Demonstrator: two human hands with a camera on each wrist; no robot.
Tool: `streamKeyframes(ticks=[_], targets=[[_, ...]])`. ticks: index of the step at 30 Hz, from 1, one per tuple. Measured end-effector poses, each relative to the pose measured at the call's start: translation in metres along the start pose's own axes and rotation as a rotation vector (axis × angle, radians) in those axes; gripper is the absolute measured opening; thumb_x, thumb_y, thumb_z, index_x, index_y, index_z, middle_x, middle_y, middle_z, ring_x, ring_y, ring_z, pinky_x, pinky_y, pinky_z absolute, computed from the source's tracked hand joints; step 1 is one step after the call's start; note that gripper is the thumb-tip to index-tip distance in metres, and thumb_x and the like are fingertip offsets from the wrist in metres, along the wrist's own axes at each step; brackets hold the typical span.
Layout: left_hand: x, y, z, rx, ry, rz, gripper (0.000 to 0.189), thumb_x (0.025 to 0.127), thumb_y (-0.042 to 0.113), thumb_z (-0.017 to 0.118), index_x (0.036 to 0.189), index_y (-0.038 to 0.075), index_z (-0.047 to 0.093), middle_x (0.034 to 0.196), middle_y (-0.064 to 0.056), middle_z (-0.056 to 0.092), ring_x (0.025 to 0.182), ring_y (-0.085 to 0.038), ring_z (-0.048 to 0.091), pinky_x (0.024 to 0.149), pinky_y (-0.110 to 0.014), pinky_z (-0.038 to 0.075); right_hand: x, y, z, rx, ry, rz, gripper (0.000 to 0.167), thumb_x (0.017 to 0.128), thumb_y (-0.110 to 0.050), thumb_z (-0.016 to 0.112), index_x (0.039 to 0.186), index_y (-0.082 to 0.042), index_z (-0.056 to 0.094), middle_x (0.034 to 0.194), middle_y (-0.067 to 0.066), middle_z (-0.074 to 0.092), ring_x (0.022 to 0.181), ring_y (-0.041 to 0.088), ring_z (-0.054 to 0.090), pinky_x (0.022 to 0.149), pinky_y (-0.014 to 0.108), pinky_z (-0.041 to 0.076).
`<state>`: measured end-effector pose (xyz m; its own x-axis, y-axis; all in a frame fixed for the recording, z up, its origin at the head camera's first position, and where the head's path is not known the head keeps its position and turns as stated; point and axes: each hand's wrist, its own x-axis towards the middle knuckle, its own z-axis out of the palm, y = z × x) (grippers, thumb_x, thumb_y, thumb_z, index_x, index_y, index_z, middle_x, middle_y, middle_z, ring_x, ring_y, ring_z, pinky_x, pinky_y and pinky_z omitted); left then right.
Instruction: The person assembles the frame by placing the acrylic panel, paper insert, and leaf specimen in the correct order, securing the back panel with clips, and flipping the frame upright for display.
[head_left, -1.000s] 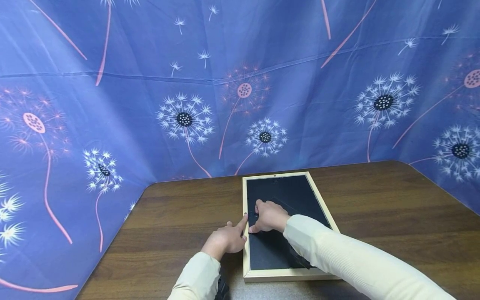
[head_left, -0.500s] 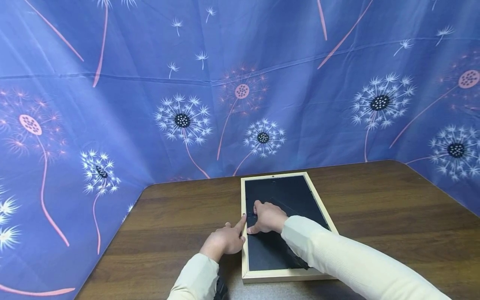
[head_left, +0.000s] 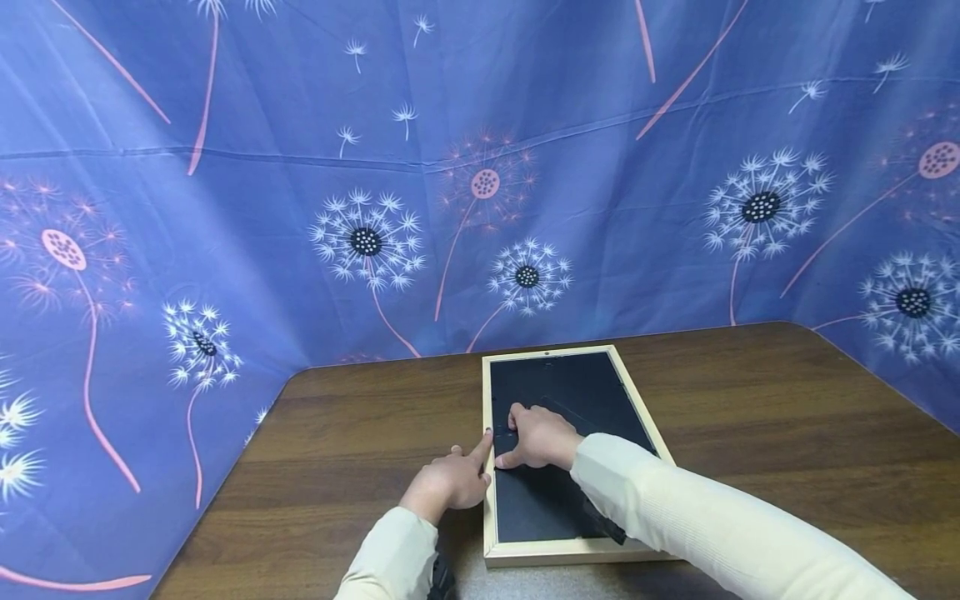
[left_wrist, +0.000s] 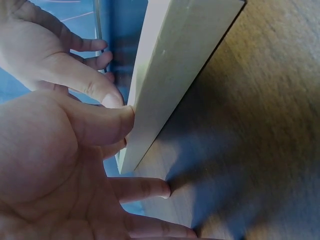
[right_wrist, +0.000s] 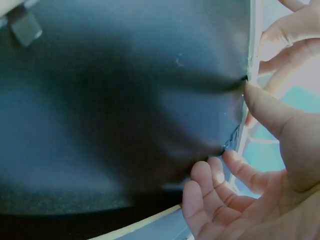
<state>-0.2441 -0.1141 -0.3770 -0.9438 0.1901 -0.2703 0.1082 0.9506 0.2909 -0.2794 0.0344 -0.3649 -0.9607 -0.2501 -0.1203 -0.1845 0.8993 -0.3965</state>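
A picture frame (head_left: 555, 550) with a pale wood border lies face down on the table, its black backing board (head_left: 570, 379) up. Over the board's left side, my right hand (head_left: 540, 437) has its thumb pressed at the inner edge of the border. Beside that thumb, in the right wrist view, is a small dark tab (right_wrist: 245, 78); the index fingertip touches the board's edge further along. My left hand (head_left: 450, 481) sits along the left outside of the frame. Its thumb (left_wrist: 120, 122) touches the wooden side, and its outer fingers reach down to the tabletop.
The brown wood-grain table (head_left: 360, 417) extends to both sides of the frame. A blue cloth (head_left: 450, 100) with dandelion prints hangs behind and at the sides. Another metal tab (right_wrist: 26, 29) shows at the far edge of the board in the right wrist view.
The head view has shifted slightly. Both hands keep nearly the same place on the frame, and the frame stays put.
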Motion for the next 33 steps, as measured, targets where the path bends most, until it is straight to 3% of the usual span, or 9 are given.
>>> streamKeyframes(ticks=[6,20,26,33], targets=[[0.000,0.000,0.000,0.009,0.000,0.006,0.059,0.101,0.022,0.056,0.158,0.018,0.039,0.147,-0.035,0.046,0.127,-0.056,0.051,0.106,-0.066,0.040,-0.001,-0.003,-0.002,0.014,0.009,-0.006,0.053,0.076,-0.033,0.091,0.111,-0.005,0.062,0.100,0.014,0.066,0.087,0.027,0.062,0.079,0.046,0.056],[0.000,0.001,0.000,-0.001,-0.006,0.007,0.059,0.102,0.023,0.056,0.158,0.017,0.038,0.147,-0.036,0.044,0.128,-0.059,0.049,0.107,-0.069,0.038,0.005,-0.009,-0.003,0.024,-0.024,0.121,0.058,0.072,-0.031,0.094,0.111,-0.007,0.059,0.105,0.015,0.066,0.096,0.030,0.063,0.087,0.046,0.055],[-0.001,0.001,-0.001,-0.006,0.000,0.004,0.059,0.102,0.023,0.056,0.158,0.018,0.038,0.148,-0.036,0.044,0.128,-0.059,0.049,0.107,-0.069,0.037,0.003,-0.014,-0.006,0.007,-0.035,0.124,0.064,0.074,-0.030,0.093,0.122,-0.004,0.059,0.121,0.011,0.068,0.109,0.031,0.065,0.093,0.046,0.054],[-0.001,0.002,0.000,-0.016,-0.005,0.002,0.059,0.102,0.023,0.056,0.158,0.017,0.038,0.147,-0.036,0.044,0.128,-0.060,0.048,0.107,-0.070,0.036,0.004,-0.017,-0.006,-0.027,-0.054,0.140,0.072,0.075,-0.029,0.093,0.129,0.001,0.056,0.117,0.016,0.067,0.103,0.031,0.065,0.092,0.049,0.056]])
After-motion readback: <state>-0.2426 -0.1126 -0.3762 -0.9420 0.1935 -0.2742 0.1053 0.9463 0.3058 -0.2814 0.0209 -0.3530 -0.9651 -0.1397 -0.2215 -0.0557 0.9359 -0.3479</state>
